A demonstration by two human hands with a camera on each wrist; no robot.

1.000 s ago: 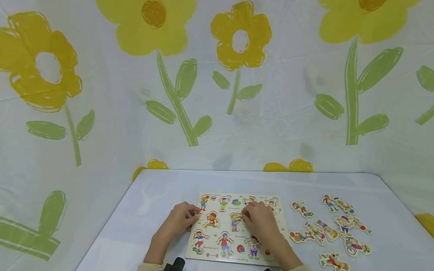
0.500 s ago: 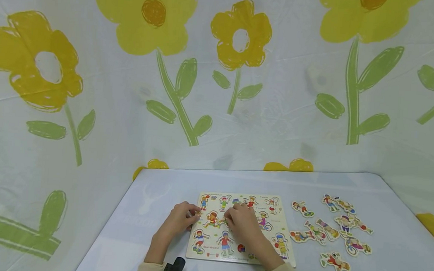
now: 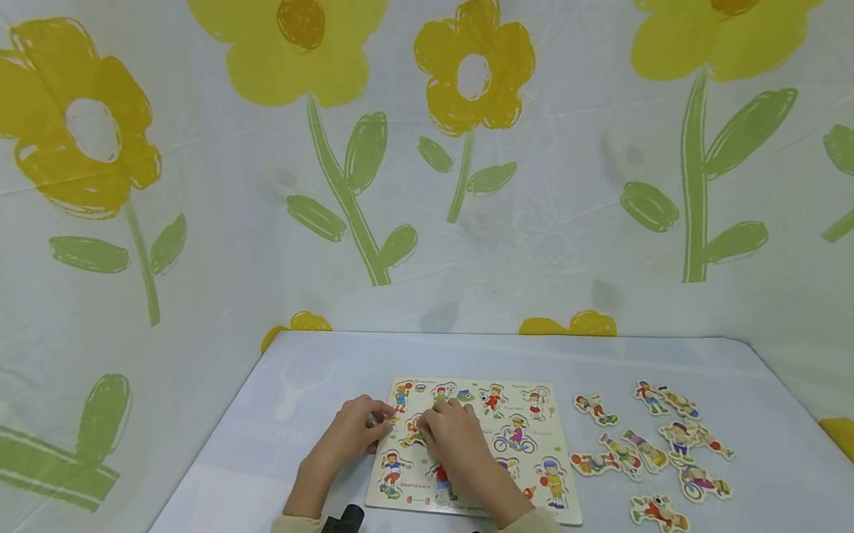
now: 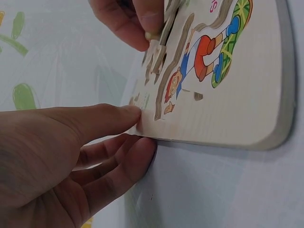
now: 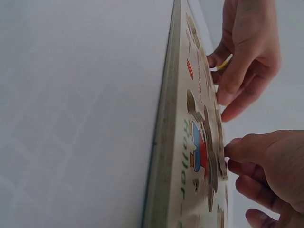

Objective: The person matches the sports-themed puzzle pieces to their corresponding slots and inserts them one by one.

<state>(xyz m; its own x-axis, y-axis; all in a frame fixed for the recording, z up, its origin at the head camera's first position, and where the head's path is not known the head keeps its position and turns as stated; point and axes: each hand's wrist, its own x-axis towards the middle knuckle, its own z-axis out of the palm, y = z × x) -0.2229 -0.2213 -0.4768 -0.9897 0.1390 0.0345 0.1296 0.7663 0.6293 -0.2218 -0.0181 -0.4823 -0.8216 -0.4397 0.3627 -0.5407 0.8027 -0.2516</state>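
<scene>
A pale wooden puzzle board (image 3: 544,449) with printed sports figures lies on the table. My left hand (image 3: 354,433) grips its left edge; in the left wrist view, the thumb (image 4: 118,116) rests on the board's face and the fingers curl beside and below the edge. Over the middle-left of the board, my right hand (image 3: 453,435) pinches the edge of a thin wooden puzzle piece (image 5: 221,149), seen side-on in the right wrist view. Its picture is hidden. A recessed skateboarding figure (image 4: 204,59) shows near the board's corner.
Several loose puzzle pieces lie right of the board, among them a footballer piece (image 3: 660,515), a cyclist piece (image 3: 703,484) and a piece (image 3: 594,410) near the board's upper right. Some overlap. A flower-printed cloth (image 3: 549,184) hangs behind the white table (image 3: 333,367).
My right hand has moved left across the board, uncovering the football and bicycle figures and covering the middle-left ones. The left hand stays at the left edge.
</scene>
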